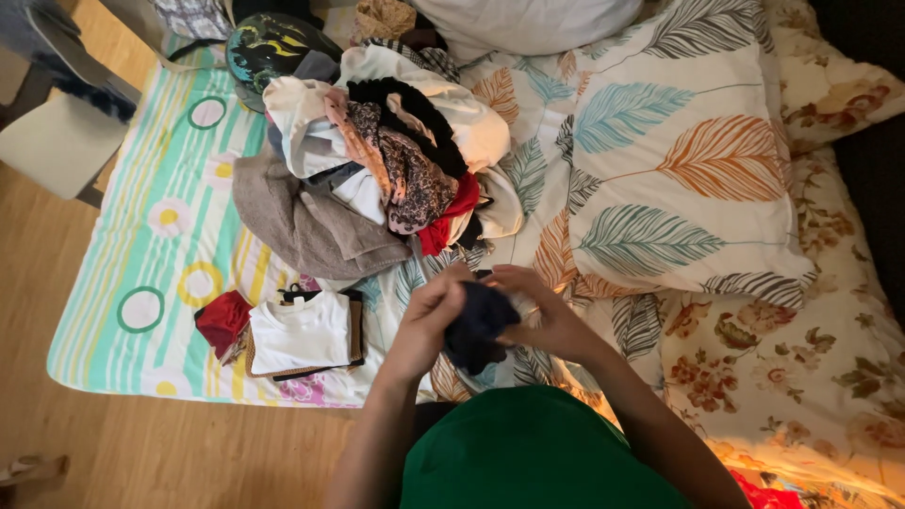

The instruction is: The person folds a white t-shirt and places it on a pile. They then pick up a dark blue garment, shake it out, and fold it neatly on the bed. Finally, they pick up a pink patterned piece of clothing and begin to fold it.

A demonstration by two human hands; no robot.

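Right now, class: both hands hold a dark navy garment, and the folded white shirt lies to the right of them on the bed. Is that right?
Not quite. In the head view, both hands, left hand and right hand, do hold the dark navy garment, but the folded white shirt lies to their left.

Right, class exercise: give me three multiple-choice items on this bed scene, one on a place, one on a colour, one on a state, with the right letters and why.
1. Where does the folded white cotton T-shirt lie?
A. On a small folded stack on the striped sheet
B. On the leaf-print pillow
C. On the wooden floor

2. What colour is the small bunched cloth in the hands?
A. Yellow
B. Dark navy
C. White

3. How is that cloth held?
A. By the left hand only
B. Lying loose on the bed
C. Between both hands, the right hand too

Answers: 1 A, the shirt tops a neat stack left of the hands. 2 B, it looks dark blue. 3 C, both hands close their grip on it.
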